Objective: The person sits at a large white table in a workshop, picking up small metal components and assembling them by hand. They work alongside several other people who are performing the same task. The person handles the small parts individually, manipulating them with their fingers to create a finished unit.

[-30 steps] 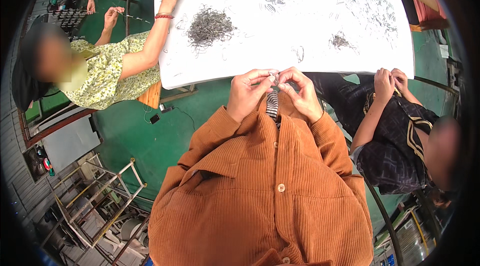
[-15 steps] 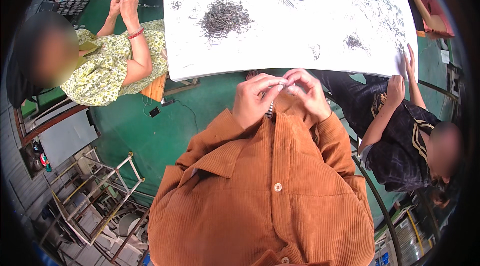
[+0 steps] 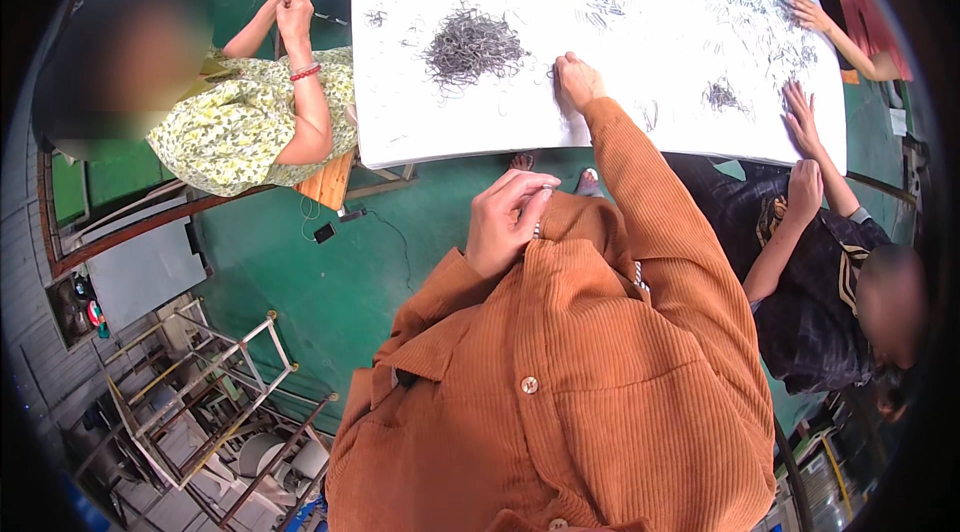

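My left hand [image 3: 506,222] hovers in front of my chest, short of the table's near edge. Its thumb and fingertips are pinched together, and anything between them is too small to name. Reaching out over the white table [image 3: 450,127], my right hand [image 3: 580,82] rests on the top with curled fingers, their tips partly hidden. A tangled pile of thin dark loops [image 3: 475,44] lies to its left, a small gap away. Right of that hand lies a smaller dark cluster [image 3: 720,94].
More small dark pieces [image 3: 600,4] are strewn over the table's far part. A person in a patterned shirt [image 3: 250,132] sits at left; a person in dark clothes [image 3: 820,282] is at right. Another person's hand [image 3: 810,12] touches the right edge. A metal frame [image 3: 200,402] stands lower left.
My hands were together before my chest. The right has parted from the left and stretched forward onto the table. The left stays pinched near my chest. The right-hand neighbour's hand has opened flatter.
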